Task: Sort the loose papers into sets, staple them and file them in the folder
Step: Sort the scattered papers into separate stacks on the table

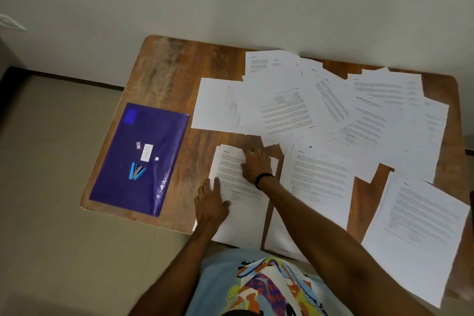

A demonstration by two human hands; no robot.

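Three sets of printed papers lie along the table's near edge: a left set (239, 215), a middle set (318, 192) and a right set (420, 233). My left hand (211, 204) rests flat on the left set's left edge. My right hand (256, 164) presses flat on the upper part of the same set, arm crossing over the middle set. Many loose sheets (320, 102) lie fanned and overlapping across the back of the table. A dark blue plastic folder (123, 187) lies at the left, with a small blue stapler (137, 171) on it.
On the folder also sit a small staple box (138, 146) and a white card (146, 152). The wooden table (174, 79) stands against a pale wall; its left edge drops to a tiled floor (51, 187). The right set overhangs the near edge.
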